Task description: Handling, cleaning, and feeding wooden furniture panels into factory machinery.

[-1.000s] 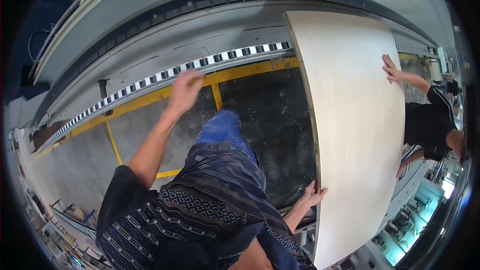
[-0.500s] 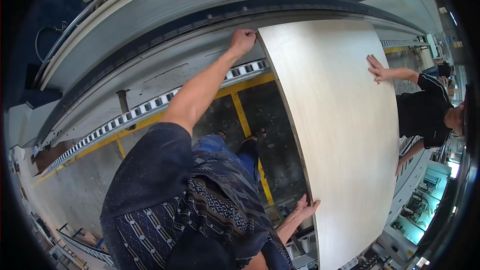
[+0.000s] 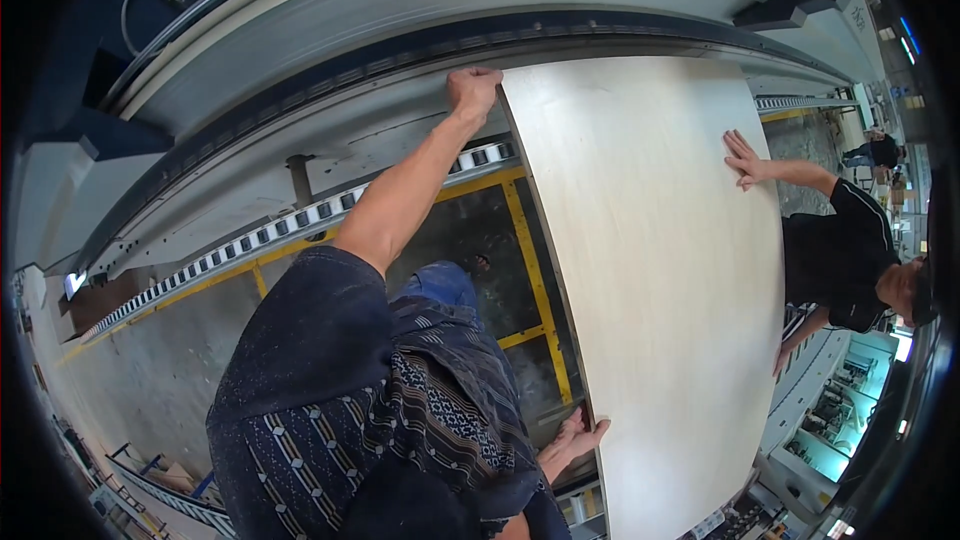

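Note:
A large pale wooden panel (image 3: 660,270) with a smooth face stretches down the right half of the view. My left hand (image 3: 473,94), arm reaching far forward, is closed on its far left corner, beside the machine's long rail. Lower down, my right hand (image 3: 574,440) grips the panel's near left edge, thumb on the upper face and fingers partly hidden beneath. Across the panel, a person in a black shirt (image 3: 835,255) lays one hand (image 3: 746,160) flat on the top face. That person's other hand is at the far right edge, mostly hidden.
A long grey machine beam (image 3: 420,5) with a dark rail runs across the top. Below it is a black-and-white toothed strip (image 3: 300,225). Yellow lines (image 3: 525,250) mark the concrete floor (image 3: 170,380). Another person (image 3: 878,150) stands in the distance at right.
The panel has shifted slightly left in the view, both my hands moving with it. The co-worker moved along too, one hand still flat on the face. My feet and the floor lines shifted in view.

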